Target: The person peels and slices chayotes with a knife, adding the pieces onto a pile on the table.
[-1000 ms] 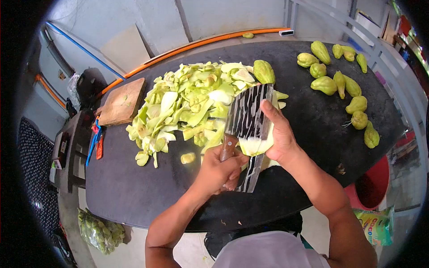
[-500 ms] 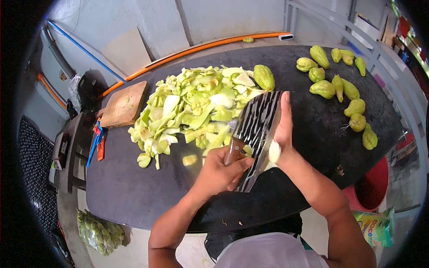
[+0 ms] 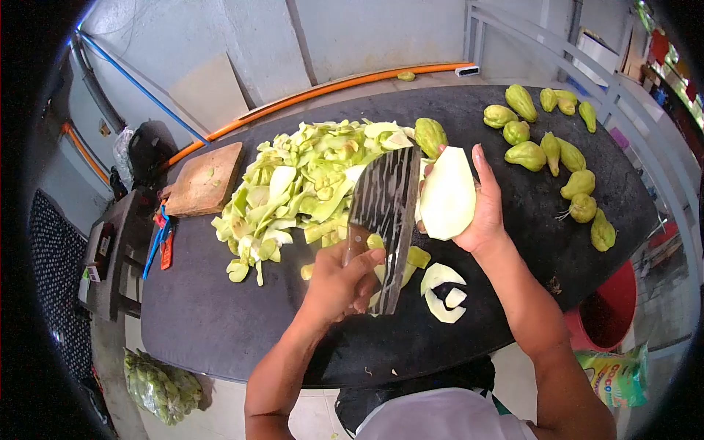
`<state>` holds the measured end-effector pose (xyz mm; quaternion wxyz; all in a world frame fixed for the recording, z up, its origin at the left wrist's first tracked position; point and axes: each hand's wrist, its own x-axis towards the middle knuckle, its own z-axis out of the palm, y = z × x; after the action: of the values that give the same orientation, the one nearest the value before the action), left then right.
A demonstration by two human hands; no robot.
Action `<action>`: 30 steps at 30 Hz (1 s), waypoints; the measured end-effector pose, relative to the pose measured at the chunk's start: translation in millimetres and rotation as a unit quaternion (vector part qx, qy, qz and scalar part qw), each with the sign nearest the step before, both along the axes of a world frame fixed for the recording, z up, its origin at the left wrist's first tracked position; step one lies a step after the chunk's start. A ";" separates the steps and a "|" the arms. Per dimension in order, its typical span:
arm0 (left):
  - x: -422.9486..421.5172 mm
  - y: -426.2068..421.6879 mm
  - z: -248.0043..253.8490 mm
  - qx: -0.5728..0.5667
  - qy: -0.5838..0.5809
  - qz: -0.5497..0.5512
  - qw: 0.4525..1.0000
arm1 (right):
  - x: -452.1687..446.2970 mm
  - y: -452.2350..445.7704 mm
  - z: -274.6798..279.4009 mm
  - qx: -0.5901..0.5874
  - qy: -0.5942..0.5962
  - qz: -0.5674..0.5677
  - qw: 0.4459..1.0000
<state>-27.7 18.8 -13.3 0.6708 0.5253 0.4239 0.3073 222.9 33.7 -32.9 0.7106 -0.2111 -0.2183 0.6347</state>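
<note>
My left hand (image 3: 341, 282) grips the brown wooden handle of a broad cleaver (image 3: 384, 213), its blade streaked with light and dark bands. In my right hand (image 3: 485, 213) sits a peeled, pale green chayote (image 3: 448, 194) with a flat face turned up, just right of the blade and apart from it. Below that hand, curved pale slices (image 3: 444, 309) and a small piece lie on the dark table (image 3: 220, 315). A big heap of green peels (image 3: 301, 191) spreads behind the cleaver. One whole chayote (image 3: 431, 135) rests at the heap's right edge.
Several unpeeled chayotes (image 3: 526, 155) are scattered along the table's right side. A wooden chopping board (image 3: 205, 180) and a blue-and-red tool (image 3: 163, 238) lie at the left. Red bin (image 3: 605, 308) stands below the right edge; a plastic bag of chayotes (image 3: 161, 385) is on the floor.
The cleaver has moved left, away from my right hand. My right hand has turned up, showing the chayote's pale face. Slices on the table beneath are now uncovered.
</note>
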 end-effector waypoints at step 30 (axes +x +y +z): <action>2.1 -4.8 -2.6 -0.080 -0.039 -0.025 0.996 | -16.5 -15.2 0.1 0.018 -0.125 0.086 0.988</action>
<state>-25.5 14.0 -15.9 0.7341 0.4678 0.4076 0.2759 206.4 18.5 -32.8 0.6239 -0.2565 -0.3339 0.6584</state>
